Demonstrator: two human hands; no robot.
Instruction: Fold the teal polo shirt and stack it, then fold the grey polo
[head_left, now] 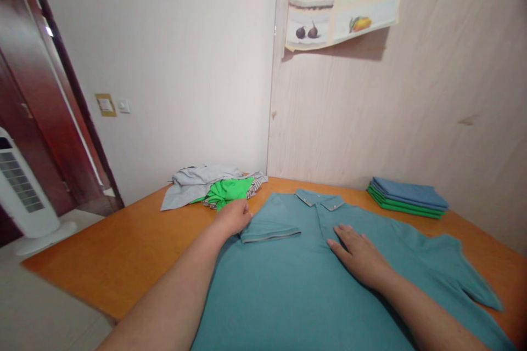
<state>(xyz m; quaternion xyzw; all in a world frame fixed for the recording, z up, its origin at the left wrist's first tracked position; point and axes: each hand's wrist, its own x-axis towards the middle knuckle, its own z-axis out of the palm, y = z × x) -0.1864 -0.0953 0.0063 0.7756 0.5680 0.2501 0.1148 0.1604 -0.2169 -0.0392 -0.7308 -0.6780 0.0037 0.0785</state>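
Note:
A teal polo shirt [304, 285] lies spread face up on the orange table [123, 247], collar towards the far wall. Its left sleeve [269, 225] is folded in over the body. My left hand [234, 216] is closed on the shirt's edge at the shoulder, beside that sleeve. My right hand [359, 252] lies flat on the shirt's chest, fingers stretched out and apart, just below the collar [320, 199].
A loose heap of grey and bright green clothes [214, 186] sits at the table's far left corner. A neat stack of folded blue and green shirts [407, 197] lies at the far right by the wooden wall. A white tower fan [24, 192] stands on the floor at left.

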